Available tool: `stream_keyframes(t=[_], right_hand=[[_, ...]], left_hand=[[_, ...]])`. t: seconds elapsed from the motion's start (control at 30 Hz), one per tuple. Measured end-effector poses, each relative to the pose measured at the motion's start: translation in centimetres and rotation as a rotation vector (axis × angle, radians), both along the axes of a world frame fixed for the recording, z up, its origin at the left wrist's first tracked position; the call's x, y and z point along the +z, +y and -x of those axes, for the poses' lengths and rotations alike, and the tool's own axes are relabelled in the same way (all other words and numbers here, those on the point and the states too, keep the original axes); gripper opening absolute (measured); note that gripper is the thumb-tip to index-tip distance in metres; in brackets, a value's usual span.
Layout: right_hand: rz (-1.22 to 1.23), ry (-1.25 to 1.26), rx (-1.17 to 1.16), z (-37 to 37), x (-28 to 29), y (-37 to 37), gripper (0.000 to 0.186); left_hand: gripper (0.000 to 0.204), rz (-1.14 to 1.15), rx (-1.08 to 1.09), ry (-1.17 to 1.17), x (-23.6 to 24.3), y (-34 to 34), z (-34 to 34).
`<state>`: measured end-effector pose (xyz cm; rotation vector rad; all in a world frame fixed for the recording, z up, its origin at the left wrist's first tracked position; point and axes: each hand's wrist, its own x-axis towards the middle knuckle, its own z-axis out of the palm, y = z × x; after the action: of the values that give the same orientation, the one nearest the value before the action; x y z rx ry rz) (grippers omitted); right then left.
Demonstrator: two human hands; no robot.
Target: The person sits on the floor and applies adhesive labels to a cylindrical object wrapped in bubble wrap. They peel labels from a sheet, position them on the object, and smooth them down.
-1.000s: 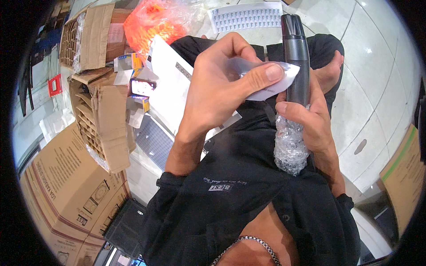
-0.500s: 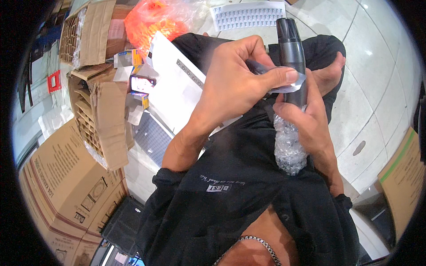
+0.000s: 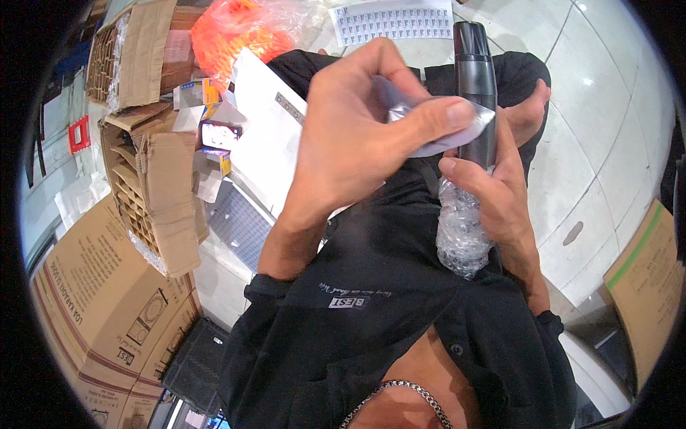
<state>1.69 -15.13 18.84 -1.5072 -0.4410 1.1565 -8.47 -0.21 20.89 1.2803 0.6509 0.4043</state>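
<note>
A black microphone (image 3: pixel 474 77) stands along my lap with its bare, tapered handle pointing away from me. Clear bubble wrap (image 3: pixel 463 232) covers its near end. My right hand (image 3: pixel 500 193) is closed around the handle just beyond the wrap, thumb on the left side. Pinched between the thumb and fingers of my left hand (image 3: pixel 350 136) is a silvery, translucent piece of film (image 3: pixel 481 126). Its right corner overlaps the handle; whether it touches the handle I cannot tell. The curled fingertips of my left hand are partly hidden behind the film.
On the left sit open cardboard boxes with dividers (image 3: pixel 132 186), small opened cartons (image 3: pixel 207 166), a lit phone (image 3: pixel 220 134) and a white board (image 3: pixel 268 114). An orange-filled plastic bag (image 3: pixel 239 39) and a label sheet (image 3: pixel 393 23) lie ahead. Large cartons (image 3: pixel 107 286) stand near left.
My left hand has shifted left and looks larger, and more of the film now shows. The right hand keeps its grip on the microphone.
</note>
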Motion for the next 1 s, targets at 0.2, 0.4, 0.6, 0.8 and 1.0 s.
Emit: stream_keyframes(t=[0.2,0.4,0.6,0.8,1.0], right_hand=[[0.049,-0.155,0.005,0.5,0.1,0.1,0.057],[0.101,-0.087,0.007,0.2,0.4,0.3,0.056],[0.117,-0.113,-0.071,-0.2,0.2,-0.4,0.049],[0.045,-0.098,-0.006,-0.4,0.2,-0.4,0.048],[0.082,-0.093,-0.033,0.0,-0.1,-0.4,0.055]], left_hand=[[0.03,-0.151,-0.129,0.193,-2.3,0.1,-1.1],[0.026,-0.3,-0.032,0.078,-1.6,0.4,-0.4],[0.025,-0.186,0.143,-0.09,2.7,2.1,1.3],[0.029,-0.124,-0.034,-0.024,-0.6,0.8,-0.3],[0.039,-0.261,-0.126,0.181,-1.8,-0.3,-2.4]])
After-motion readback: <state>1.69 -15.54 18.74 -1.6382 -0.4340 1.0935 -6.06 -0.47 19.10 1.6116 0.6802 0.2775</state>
